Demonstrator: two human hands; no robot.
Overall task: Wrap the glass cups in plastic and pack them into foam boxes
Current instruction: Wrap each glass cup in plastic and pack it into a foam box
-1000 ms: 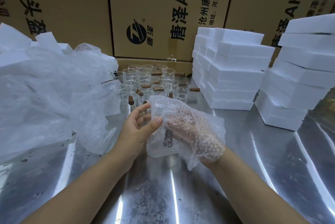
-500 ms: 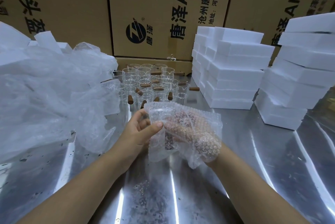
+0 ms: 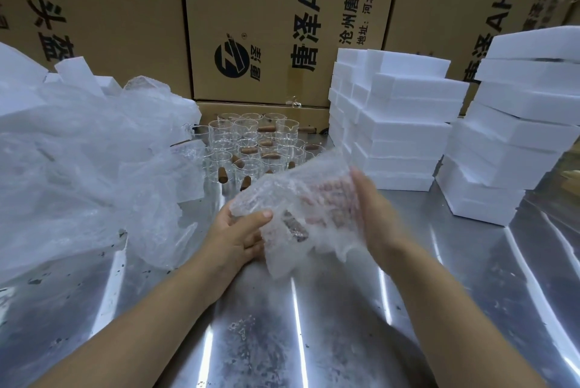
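Pinching the bubble wrap [image 3: 301, 187] in my left hand [image 3: 238, 230], right hand [image 3: 376, 215] curled round its far side, I hold the half-wrapped cup [image 3: 293, 226] over the counter's [image 3: 314, 325] middle; next, I judge, the loose flap needs tucking before a foam box [image 3: 401, 124] at the back right takes it.

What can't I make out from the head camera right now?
Head view: the wrapped cup is only a dark smear through the bubble wrap; its shape is unclear.
Head view: right hand, fingers behind the wrap and blurred; grip unclear.
Head view: left hand, fingers under the wrap; only the thumb shows.
Head view: the right stack of foam boxes is cut by the frame edge.
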